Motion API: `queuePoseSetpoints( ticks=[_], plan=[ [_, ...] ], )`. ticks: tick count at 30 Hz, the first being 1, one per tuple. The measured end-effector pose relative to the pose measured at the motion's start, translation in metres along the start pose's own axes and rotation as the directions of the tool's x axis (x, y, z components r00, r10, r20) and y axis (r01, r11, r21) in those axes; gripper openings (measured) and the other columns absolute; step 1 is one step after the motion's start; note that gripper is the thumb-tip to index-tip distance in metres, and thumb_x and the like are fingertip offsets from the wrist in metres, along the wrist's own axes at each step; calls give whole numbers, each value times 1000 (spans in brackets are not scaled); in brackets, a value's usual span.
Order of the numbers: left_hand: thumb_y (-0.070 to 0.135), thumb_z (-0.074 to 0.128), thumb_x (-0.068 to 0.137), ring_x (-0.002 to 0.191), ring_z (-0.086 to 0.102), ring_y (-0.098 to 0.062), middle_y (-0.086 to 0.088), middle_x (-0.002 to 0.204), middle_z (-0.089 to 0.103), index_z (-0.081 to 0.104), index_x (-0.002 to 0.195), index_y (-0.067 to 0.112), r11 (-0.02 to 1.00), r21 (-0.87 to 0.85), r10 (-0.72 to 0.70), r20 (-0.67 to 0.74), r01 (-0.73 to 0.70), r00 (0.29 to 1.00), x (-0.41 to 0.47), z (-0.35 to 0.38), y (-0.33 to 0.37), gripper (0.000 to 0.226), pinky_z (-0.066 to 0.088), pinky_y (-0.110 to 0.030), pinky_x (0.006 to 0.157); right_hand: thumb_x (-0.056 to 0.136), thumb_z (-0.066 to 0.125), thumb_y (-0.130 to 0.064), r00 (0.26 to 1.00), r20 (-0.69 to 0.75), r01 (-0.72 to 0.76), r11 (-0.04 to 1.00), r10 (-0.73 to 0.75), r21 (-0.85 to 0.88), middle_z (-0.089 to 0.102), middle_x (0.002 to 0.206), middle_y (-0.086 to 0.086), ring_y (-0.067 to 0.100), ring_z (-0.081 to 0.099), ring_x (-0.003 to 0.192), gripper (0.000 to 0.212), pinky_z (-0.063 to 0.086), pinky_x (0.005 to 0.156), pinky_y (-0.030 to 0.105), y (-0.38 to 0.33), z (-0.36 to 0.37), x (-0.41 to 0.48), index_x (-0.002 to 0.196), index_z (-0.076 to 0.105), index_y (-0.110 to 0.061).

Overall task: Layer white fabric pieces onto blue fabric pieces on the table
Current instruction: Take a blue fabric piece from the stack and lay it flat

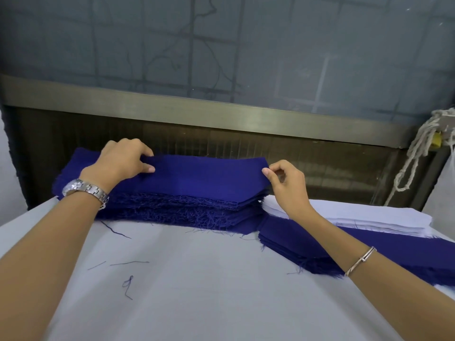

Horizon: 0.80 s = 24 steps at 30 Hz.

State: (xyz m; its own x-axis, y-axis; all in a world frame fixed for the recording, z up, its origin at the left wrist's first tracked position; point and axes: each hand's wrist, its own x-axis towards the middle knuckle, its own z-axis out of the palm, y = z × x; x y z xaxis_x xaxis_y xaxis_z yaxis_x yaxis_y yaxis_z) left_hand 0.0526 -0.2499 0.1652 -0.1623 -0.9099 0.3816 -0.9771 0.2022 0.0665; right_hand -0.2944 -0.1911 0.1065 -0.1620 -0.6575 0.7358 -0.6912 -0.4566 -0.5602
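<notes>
Fabric in dark blue lies in a tall blue stack [187,207] at the far side of the tabletop [209,279], which is covered with a pale cloth. The near edges of this stack are frayed, with many short threads that stick out.

We see both hands at the top piece [209,175] of the stack. The left hand [120,161] holds it near its left end: the fingers are curled over the far edge and the thumb presses on the upper face. The right hand [285,183] is at the right end of the same piece, where thumb and forefinger pinch the corner, and the other fingers are bent loosely behind them. The piece is stretched flat between the two hands and rests on the stack, or just above it; we cannot tell which.

To the right we find a second blue stack [307,244], lower and longer, which runs under the right forearm toward the right edge of the view. Just behind it, and touching it, lies a white stack [369,217] of thin layers. No white piece lies on the blue stack in front of the hands.

A metal watch [86,190] is on the left wrist and a thin bracelet [360,260] on the right forearm. Some loose blue threads [115,230] lie on the pale cloth near the left arm. Behind the tabletop runs a metal rail [197,107], and a white rope [416,153] hangs at the far right.
</notes>
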Motion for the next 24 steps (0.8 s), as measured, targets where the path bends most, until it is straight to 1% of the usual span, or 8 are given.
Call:
queuePoseSetpoints(
  ticks=[3, 5, 8, 12, 16, 18, 21, 24],
  plan=[
    [35, 68, 91, 127, 53, -31, -7, 139, 58, 62, 131, 23, 999, -24, -23, 10, 23, 1000, -4, -16, 0, 42, 41, -48, 102, 100, 58, -16, 995, 9, -105, 990, 104, 93, 67, 90, 4, 12, 64, 77, 12, 52, 62, 14, 1, -10, 3, 93, 60, -6],
    [35, 68, 91, 128, 50, -31, -8, 141, 55, 62, 130, 22, 995, -98, -32, 53, 37, 998, -7, -28, 3, 42, 43, -49, 102, 101, 57, -16, 989, 21, -148, 981, 147, 127, 69, 91, 3, 6, 65, 68, 11, 52, 57, 13, 2, -23, 4, 94, 58, -8],
    [35, 67, 91, 130, 48, -30, -8, 139, 55, 65, 125, 22, 983, -182, 12, 133, 12, 991, -11, -45, 11, 36, 42, -53, 106, 101, 58, -20, 978, 52, -205, 976, 202, 73, 70, 86, -1, 3, 60, 52, 9, 49, 53, 14, 5, -49, 4, 93, 60, -15],
    [33, 68, 91, 114, 56, -23, -2, 114, 66, 70, 93, 29, 976, -208, 105, 160, -70, 982, -17, -58, 29, 5, 45, -48, 101, 99, 60, -17, 951, 123, -292, 955, 284, 52, 71, 75, 0, 5, 56, 48, 9, 48, 48, 16, 10, -96, -1, 92, 65, -18],
    [29, 71, 89, 94, 65, -17, 1, 93, 73, 74, 87, 25, 955, -268, 208, 284, -130, 936, -26, -60, 48, 6, 50, -38, 90, 96, 62, -9, 888, 274, -391, 920, 369, 28, 66, 56, 2, 7, 54, 42, 12, 46, 41, 18, 18, -150, -11, 96, 68, 1],
    [29, 69, 90, 90, 69, -14, 4, 88, 76, 77, 87, 24, 944, -295, 262, 402, -146, 878, -31, -59, 57, 9, 53, -38, 92, 94, 64, -8, 821, 364, -456, 889, 439, -43, 65, 57, 6, 8, 55, 44, 13, 48, 42, 19, 23, -178, -16, 93, 68, 4],
    [34, 66, 90, 97, 70, -15, 7, 94, 76, 77, 88, 24, 950, -264, 301, 636, -166, 710, -39, -55, 72, 15, 52, -40, 98, 89, 70, -12, 689, 482, -533, 829, 542, -170, 62, 57, 10, 12, 55, 45, 13, 50, 45, 20, 34, -219, -26, 88, 70, 1],
    [37, 63, 90, 95, 72, -14, 4, 97, 76, 75, 95, 17, 931, -321, 360, 748, -172, 558, -46, -49, 89, 23, 56, -25, 84, 77, 79, -25, 545, 578, -551, 779, 607, -298, 60, 63, 15, 16, 55, 49, 27, 50, 48, 21, 46, -256, -39, 85, 70, -1]
  ],
)
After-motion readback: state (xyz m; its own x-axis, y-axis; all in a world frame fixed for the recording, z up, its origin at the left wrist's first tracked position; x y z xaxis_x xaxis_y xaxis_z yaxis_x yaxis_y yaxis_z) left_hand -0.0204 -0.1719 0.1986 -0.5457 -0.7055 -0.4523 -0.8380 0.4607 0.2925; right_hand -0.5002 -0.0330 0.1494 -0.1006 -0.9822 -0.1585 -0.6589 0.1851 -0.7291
